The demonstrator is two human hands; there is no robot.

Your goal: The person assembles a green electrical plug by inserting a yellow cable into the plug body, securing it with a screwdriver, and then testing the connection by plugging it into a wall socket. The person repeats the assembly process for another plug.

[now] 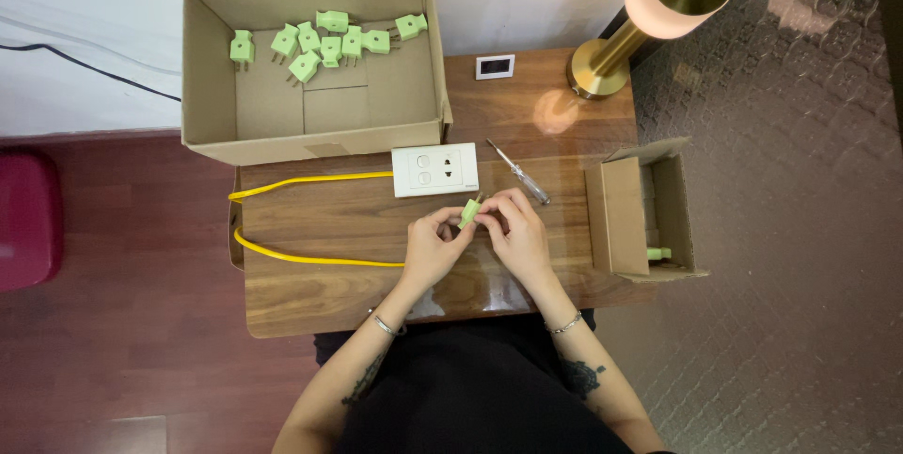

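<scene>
Wooden table (329,219) carries two cardboard boxes (212,87) (616,219), white socket (435,169), yellow cable (310,176), screwdriver (517,172), brass lamp (602,68)

- Only 1 view is showing: the head camera is looking almost straight down from above the person onto the wooden surface (329,219).
- It is facing toward the white wall at the top edge, with the person's lap lying at the bottom edge.
- It is sitting fairly far off, taking in the whole surface, the large cardboard box (212,87) at the back, the small box (673,214) at the right and floor on both sides.
- Both forearms are entering from the bottom centre.
- No 2nd view is sharing the scene.
</scene>
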